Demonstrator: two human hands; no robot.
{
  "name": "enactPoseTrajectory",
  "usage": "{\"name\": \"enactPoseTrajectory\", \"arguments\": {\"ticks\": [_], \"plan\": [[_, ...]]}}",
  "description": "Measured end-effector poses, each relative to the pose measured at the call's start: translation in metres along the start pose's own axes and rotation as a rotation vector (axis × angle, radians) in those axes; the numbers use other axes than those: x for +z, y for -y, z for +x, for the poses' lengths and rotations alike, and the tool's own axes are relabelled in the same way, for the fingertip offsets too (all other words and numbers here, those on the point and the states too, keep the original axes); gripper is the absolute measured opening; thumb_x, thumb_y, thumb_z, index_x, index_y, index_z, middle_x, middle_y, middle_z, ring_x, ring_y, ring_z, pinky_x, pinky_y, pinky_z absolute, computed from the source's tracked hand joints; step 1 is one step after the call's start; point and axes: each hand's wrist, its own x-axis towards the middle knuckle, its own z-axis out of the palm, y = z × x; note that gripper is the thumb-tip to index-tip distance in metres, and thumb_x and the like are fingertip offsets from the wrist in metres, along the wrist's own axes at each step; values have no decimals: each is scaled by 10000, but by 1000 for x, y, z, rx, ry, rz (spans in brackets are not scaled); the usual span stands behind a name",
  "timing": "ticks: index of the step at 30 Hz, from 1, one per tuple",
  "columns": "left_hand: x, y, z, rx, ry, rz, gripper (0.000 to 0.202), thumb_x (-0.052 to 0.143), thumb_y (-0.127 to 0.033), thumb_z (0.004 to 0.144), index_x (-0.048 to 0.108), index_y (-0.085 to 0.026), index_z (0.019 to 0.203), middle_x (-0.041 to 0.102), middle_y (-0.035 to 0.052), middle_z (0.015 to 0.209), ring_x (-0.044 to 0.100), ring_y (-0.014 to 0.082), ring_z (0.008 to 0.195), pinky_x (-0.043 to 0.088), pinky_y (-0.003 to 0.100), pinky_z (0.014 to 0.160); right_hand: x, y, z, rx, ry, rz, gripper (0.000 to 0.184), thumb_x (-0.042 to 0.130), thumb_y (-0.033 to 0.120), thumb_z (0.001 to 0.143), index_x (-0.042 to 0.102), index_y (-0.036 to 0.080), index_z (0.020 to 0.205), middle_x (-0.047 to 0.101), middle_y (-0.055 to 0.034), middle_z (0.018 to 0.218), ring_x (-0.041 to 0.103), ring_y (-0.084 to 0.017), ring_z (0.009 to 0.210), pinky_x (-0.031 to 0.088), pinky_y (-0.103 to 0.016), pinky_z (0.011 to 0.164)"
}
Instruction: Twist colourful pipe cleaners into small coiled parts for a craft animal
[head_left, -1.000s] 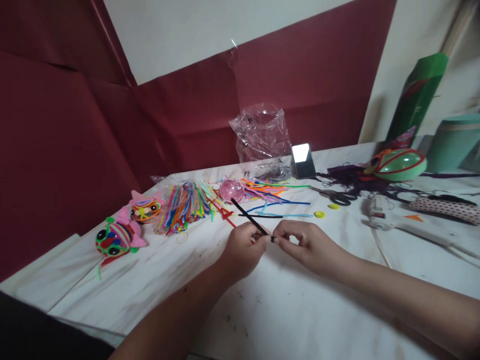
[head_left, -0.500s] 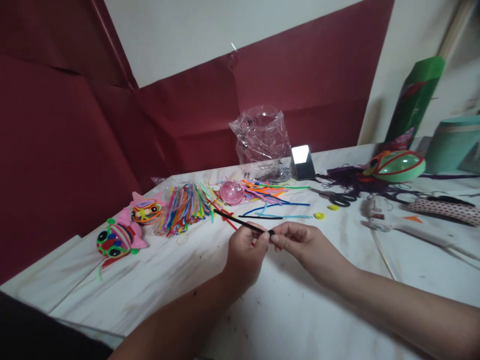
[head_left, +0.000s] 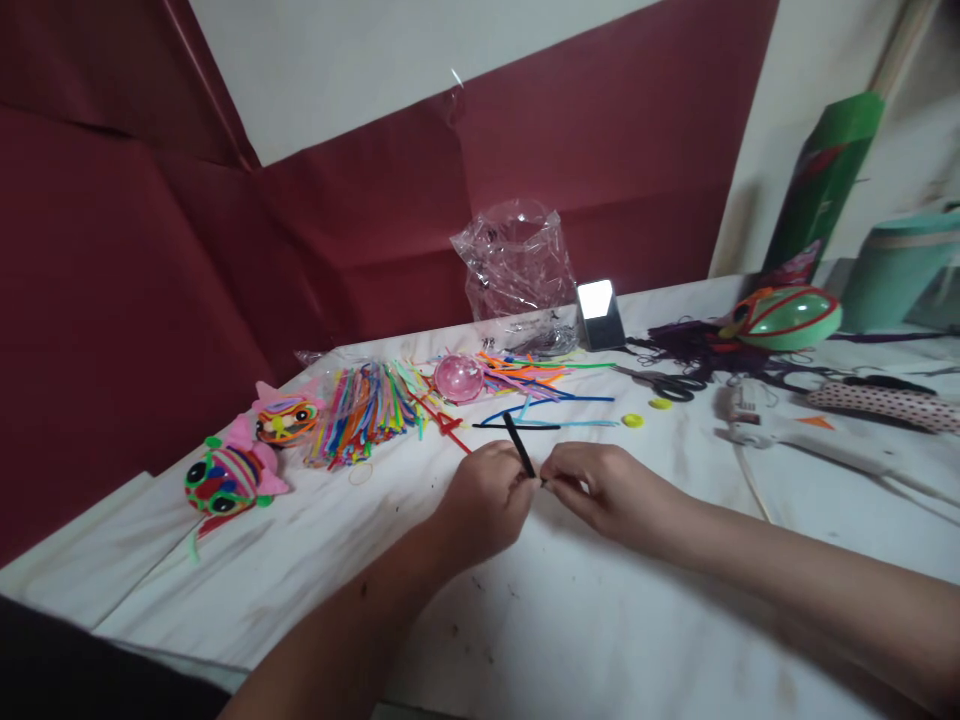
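My left hand [head_left: 484,500] and my right hand [head_left: 592,485] meet fingertip to fingertip above the white table [head_left: 570,620]. Both pinch the near end of a black pipe cleaner [head_left: 518,444], whose free end sticks up and away from me. Just beyond my hands lie loose coloured pipe cleaners [head_left: 540,385] and a pink clear ball [head_left: 459,378].
A bundle of coloured pipe cleaners [head_left: 364,402] and two decorated ball figures [head_left: 225,478] [head_left: 285,420] lie at the left. Scissors [head_left: 664,383], a white glue gun [head_left: 780,430], a green ball [head_left: 787,317], a phone [head_left: 598,313] and a crumpled plastic bag [head_left: 517,265] are further back and right.
The pipe cleaner's free end has swung from pointing far left to standing steeply upward, and looks shorter. Both hands stay pinched together, shifted slightly nearer me.
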Motion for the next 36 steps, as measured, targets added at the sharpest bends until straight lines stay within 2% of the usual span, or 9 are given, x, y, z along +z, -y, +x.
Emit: {"name": "enactPoseTrajectory", "arguments": {"ticks": [2,4,8,13,20,23,29,32,36], "plan": [[2,-1,-1,-52,-95,-26,78,499,-142,702,573,-152,679,581,31,656,536,141,655,419,256,648,2,1,1,132,-37,169,134,492,212,738,577,167,645,569,-5,608,492,-115,573,368,-231,545],[8,-2,-3,-195,-203,-142,67,499,-169,720,561,-156,702,583,24,667,542,131,643,422,241,619,5,2,2,262,-69,393,142,537,285,723,586,165,665,559,10,584,491,-108,556,375,-223,534],[20,-3,-7,-349,-313,-345,70,518,-223,730,553,-163,727,590,8,649,549,121,609,416,220,571,11,5,0,339,-115,622,200,587,364,697,584,164,692,560,21,597,488,-99,565,382,-219,553],[21,-5,-7,-390,-296,-422,77,542,-233,715,552,-159,700,592,9,632,552,124,613,419,217,576,17,7,-4,303,-153,583,223,528,376,758,552,173,670,540,20,604,482,-105,590,382,-224,575],[8,-5,-1,-463,-134,-508,96,538,-231,703,587,-149,689,568,-6,593,523,119,583,411,221,565,8,0,-1,170,-136,338,188,484,311,781,556,168,682,542,6,628,482,-117,611,374,-225,560],[3,-5,1,-394,-97,-375,81,540,-201,695,597,-148,675,578,1,609,536,127,605,413,229,592,1,0,1,85,-79,186,162,473,239,776,563,169,661,560,3,636,490,-117,616,368,-220,563],[-1,-7,0,-134,24,-87,93,504,-111,678,580,-154,649,558,12,613,509,127,611,396,236,612,-5,2,-1,-46,55,-23,143,465,154,746,586,171,672,554,-8,628,466,-109,560,351,-224,531],[2,-6,-1,-153,-63,-127,67,499,-139,691,557,-164,670,554,15,648,509,131,639,403,244,638,-3,4,0,40,-8,80,142,478,204,755,580,174,660,564,-10,630,483,-117,583,364,-231,551],[12,-5,-3,-413,-242,-491,81,490,-240,736,516,-164,730,516,-14,612,482,100,562,396,211,556,3,10,2,259,-89,424,175,529,339,735,577,172,707,555,7,613,501,-116,583,393,-229,558]]}}
